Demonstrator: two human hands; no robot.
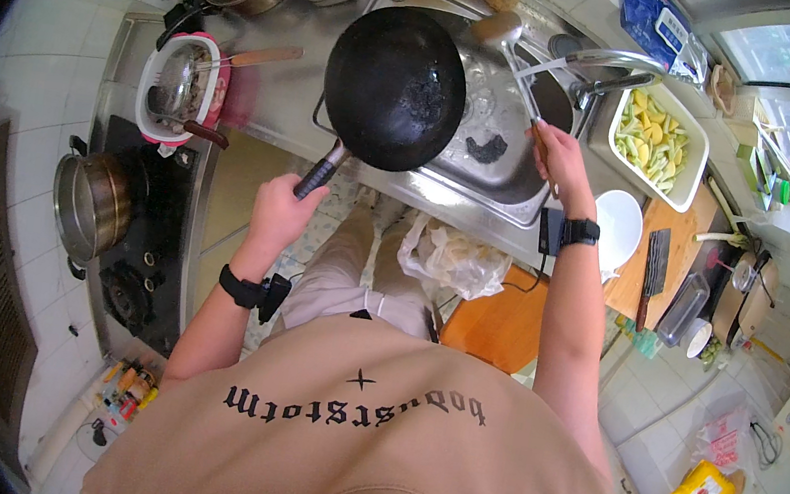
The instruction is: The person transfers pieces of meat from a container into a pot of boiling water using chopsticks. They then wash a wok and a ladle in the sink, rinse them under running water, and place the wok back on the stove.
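My left hand (pixel 282 212) grips the black-and-metal handle of a black wok (pixel 387 87). The wok hangs over the left part of the stainless steel sink (pixel 497 195), with a wet sheen on its dark surface. In my right hand (pixel 564 166) is the wooden grip of a metal ladle or turner (pixel 527 91). Its rounded head is near the sink's far rim, left of the chrome tap (pixel 615 81). A dark scouring pad (pixel 486 148) lies on the wet sink bottom, between the wok and my right hand.
Right of the sink stand a white tub of cut vegetables (pixel 651 137), a white bowl (pixel 618 225) and a cutting board (pixel 681 234) bearing a cleaver (pixel 655 268). Leftward are a colander-topped basin (pixel 179 88), a steel pot (pixel 92 204) and a stove (pixel 150 266). A plastic bag (pixel 450 258) hangs at the counter front.
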